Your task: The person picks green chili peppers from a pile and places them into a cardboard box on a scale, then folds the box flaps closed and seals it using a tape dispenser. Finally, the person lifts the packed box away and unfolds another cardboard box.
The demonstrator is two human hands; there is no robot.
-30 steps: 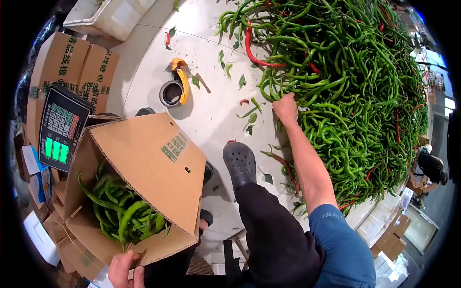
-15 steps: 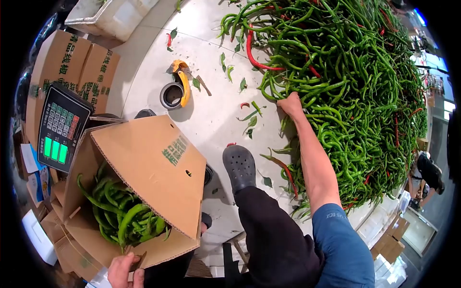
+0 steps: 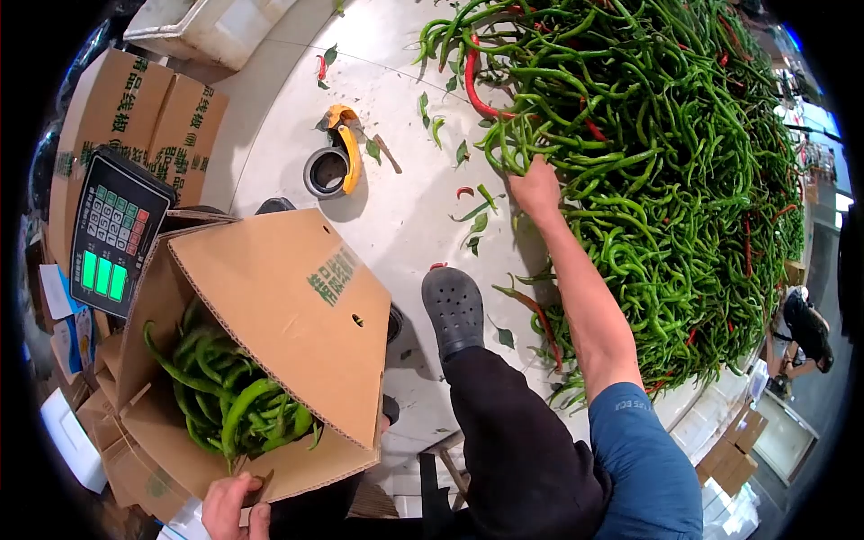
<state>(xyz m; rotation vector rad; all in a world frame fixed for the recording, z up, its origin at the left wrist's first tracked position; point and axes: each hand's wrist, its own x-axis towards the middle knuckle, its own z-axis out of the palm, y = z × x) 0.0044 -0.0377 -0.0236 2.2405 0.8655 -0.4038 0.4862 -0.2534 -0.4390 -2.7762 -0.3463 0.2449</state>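
Observation:
A large heap of long green chili peppers [image 3: 648,207], with a few red ones mixed in, covers the floor at upper right. At its near edge, my right hand [image 3: 537,191] is closed round several green peppers; its fingertips are partly hidden among them. Lower left stands an open cardboard box [image 3: 288,270], partly filled with green chili peppers [image 3: 229,396]. My left hand [image 3: 232,511] pinches the box's near edge between thumb and fingers.
A scale display [image 3: 117,236] with green digits stands left of the box, near stacked cartons [image 3: 121,117]. On the floor lie a tape dispenser [image 3: 331,169], loose leaves and pepper bits. A white foam crate [image 3: 207,31] is at the top. My shoe [image 3: 452,310] stands between box and heap.
My right hand has moved slightly left, drawing some green peppers outward from the heap's edge. My left hand stays on the box edge.

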